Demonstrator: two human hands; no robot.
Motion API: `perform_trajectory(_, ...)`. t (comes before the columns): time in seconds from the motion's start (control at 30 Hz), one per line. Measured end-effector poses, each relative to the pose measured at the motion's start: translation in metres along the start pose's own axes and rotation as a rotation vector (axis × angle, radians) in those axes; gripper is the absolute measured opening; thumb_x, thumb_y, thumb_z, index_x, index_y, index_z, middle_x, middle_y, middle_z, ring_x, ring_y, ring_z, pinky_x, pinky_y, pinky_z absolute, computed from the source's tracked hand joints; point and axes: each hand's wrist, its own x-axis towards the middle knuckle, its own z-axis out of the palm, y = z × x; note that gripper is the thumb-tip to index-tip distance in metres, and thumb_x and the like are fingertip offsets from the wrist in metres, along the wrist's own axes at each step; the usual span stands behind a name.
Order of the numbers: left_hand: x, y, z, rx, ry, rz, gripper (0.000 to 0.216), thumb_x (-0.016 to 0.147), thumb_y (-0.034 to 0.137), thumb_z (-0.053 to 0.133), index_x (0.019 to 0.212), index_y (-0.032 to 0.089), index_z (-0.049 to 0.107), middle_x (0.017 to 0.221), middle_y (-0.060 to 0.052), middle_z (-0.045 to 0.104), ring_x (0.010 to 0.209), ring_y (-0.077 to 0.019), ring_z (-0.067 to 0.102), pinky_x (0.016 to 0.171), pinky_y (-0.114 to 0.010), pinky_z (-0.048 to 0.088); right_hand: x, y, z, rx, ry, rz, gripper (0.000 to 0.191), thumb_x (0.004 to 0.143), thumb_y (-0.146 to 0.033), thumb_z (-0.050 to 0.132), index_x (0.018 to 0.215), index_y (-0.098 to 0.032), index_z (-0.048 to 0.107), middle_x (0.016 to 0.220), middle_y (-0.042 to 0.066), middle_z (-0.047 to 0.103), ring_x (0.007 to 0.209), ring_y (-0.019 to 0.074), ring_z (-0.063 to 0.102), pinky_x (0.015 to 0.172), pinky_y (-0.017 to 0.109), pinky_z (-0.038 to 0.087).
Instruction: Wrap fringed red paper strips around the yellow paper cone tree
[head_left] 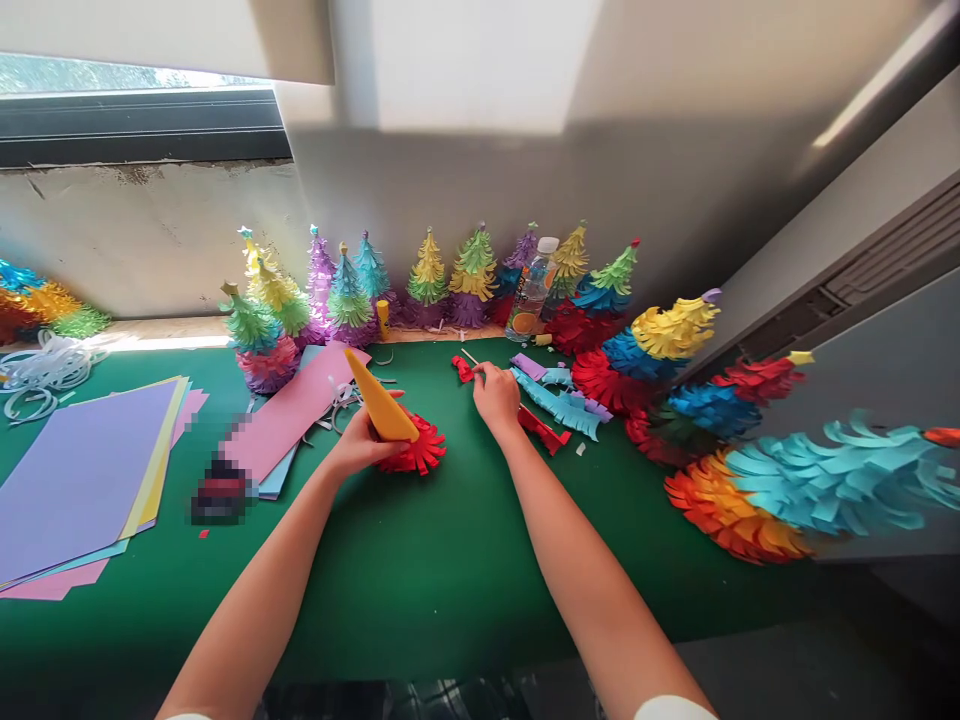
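A yellow paper cone with red fringed paper round its base tilts to the upper left. My left hand is closed round the lower part of the cone, just above the table. To the right, my right hand pinches a thin pale stick, whose far end sticks out past the fingers. Beside the fingertips lies a small red piece of paper. Near that wrist are a red fringed strip and a light blue fringed strip.
Fringed paper trees, such as one yellow and green, line the table's back and right side. Among them stands a clear bottle. Coloured paper sheets and pink paper lie left on the green table. A blurred-out object sits there.
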Motion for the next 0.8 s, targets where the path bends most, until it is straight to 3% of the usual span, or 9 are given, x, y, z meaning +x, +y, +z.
perform_trajectory(0.13,0.0,0.001,-0.001,-0.017,-0.005,-0.004,0.078,0.057,0.019,0.079,0.126,0.022,0.043,0.1,-0.005,0.061,0.092,-0.0203,0.06,0.083,-0.036,0.05,0.009,0.002,0.012,-0.042,0.038,0.052,0.018,0.076,-0.01,0.051,0.09,-0.017,0.061,0.084,0.011,0.067,0.088,0.027,0.057,0.08,0.04,0.042)
perform_trajectory(0.27,0.001,0.002,-0.004,-0.018,0.0,-0.011,0.078,0.056,0.017,0.08,0.125,0.022,0.045,0.101,-0.006,0.061,0.092,-0.0209,0.06,0.084,-0.036,0.05,0.003,0.002,-0.002,0.145,0.072,-0.018,0.024,0.075,-0.008,0.045,0.085,-0.016,0.065,0.089,0.01,0.064,0.077,0.0208,0.059,0.073,0.035,0.046)
perform_trajectory(0.4,0.0,0.004,-0.005,-0.031,0.018,0.013,0.077,0.055,0.016,0.08,0.123,0.021,0.046,0.101,-0.006,0.062,0.092,-0.0216,0.061,0.082,-0.036,0.051,-0.018,-0.015,-0.039,0.544,-0.174,-0.215,0.019,0.073,-0.011,0.046,0.073,-0.017,0.064,0.086,0.004,0.06,0.064,0.0131,0.059,0.061,0.028,0.049)
perform_trajectory(0.53,0.001,0.002,-0.005,-0.068,0.05,0.061,0.074,0.055,0.015,0.08,0.121,0.021,0.047,0.1,-0.005,0.063,0.094,-0.0214,0.061,0.083,-0.036,0.05,-0.042,-0.046,-0.065,0.642,-0.463,-0.446,0.015,0.075,-0.011,0.05,0.074,-0.018,0.064,0.08,0.003,0.058,0.067,0.0124,0.056,0.061,0.026,0.047)
perform_trajectory(0.63,0.001,-0.001,-0.003,-0.068,0.082,0.089,0.074,0.055,0.016,0.08,0.121,0.021,0.046,0.1,-0.005,0.062,0.092,-0.0209,0.062,0.082,-0.036,0.051,-0.052,-0.062,-0.063,0.623,-0.572,-0.486,0.007,0.077,-0.017,0.057,0.078,-0.018,0.063,0.079,0.002,0.057,0.065,0.0116,0.055,0.063,0.026,0.048)
perform_trajectory(0.8,0.002,0.0,0.001,-0.031,0.11,0.114,0.074,0.057,0.018,0.08,0.122,0.021,0.045,0.096,-0.004,0.064,0.087,-0.0196,0.063,0.08,-0.035,0.051,-0.059,-0.07,-0.045,0.62,-0.568,-0.44,0.009,0.077,-0.026,0.063,0.08,-0.018,0.061,0.077,0.001,0.055,0.063,0.0118,0.055,0.063,0.027,0.049)
